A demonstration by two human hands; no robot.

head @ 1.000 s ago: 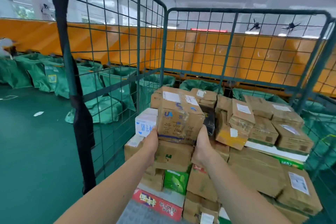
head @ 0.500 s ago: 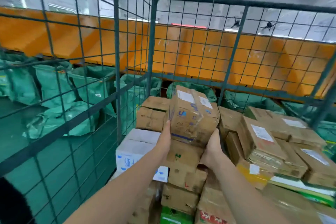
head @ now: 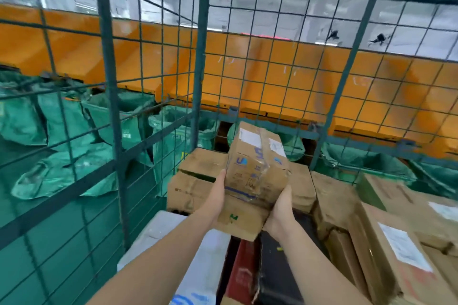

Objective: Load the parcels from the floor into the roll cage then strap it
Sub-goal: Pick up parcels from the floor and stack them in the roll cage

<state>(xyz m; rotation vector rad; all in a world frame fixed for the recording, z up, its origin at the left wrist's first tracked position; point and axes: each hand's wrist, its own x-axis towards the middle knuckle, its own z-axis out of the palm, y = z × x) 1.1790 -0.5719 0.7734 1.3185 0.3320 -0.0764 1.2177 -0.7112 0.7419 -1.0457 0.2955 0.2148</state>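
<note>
Parcel [head: 255,166] between left hand [head: 218,197], right hand [head: 280,215]; seemingly unsupported.

Held parcel [head: 257,163]: brown carton with clear tape down the middle, blue print on the near face and two white labels on top.
Pose: tilted, with the top leaning away.
Support: left hand [head: 215,195] lies flat against its left side; right hand [head: 280,213] holds its lower right corner.
Location: above the load, near the cage's back left corner.
Lower carton [head: 240,220]: brown with a green mark, directly under the held parcel and between the hands.
Loaded parcels [head: 396,242]: brown cartons, some with white labels, stacked close together.
White parcel [head: 161,233]: lies at near left, beside the side mesh.
Roll cage [head: 200,57]: green wire mesh on a tubular frame, upright; the left and back panels meet at a corner post.
</note>
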